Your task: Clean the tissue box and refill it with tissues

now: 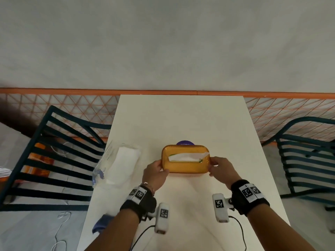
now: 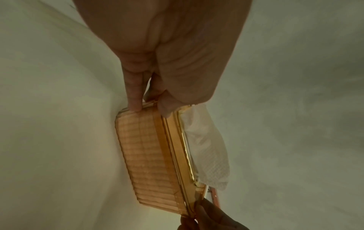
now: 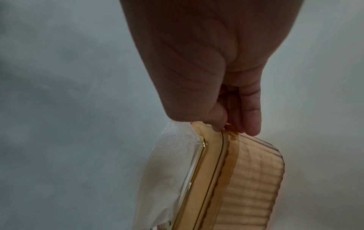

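Observation:
An amber see-through tissue box (image 1: 184, 166) with ribbed walls stands mid-table, and a white tissue (image 1: 186, 156) sticks out of the slot in its lid. My left hand (image 1: 156, 172) grips the box's left end, thumb on the lid rim and fingers on the wall. My right hand (image 1: 220, 166) grips the right end the same way. In the left wrist view the ribbed box (image 2: 149, 157) and its tissue (image 2: 206, 146) run away from my left hand (image 2: 149, 107). The right wrist view shows my right hand (image 3: 234, 124) pinching the box (image 3: 246, 179) by its lid edge, tissue (image 3: 169, 171) alongside.
A clear plastic pack of white tissues (image 1: 119, 163) lies on the white table (image 1: 181, 120) left of the box. A purple round thing (image 1: 185, 143) peeks out behind the box. Dark slatted chairs stand at left (image 1: 54, 156) and right (image 1: 306, 156). A blue cloth (image 1: 101, 223) lies by my left forearm.

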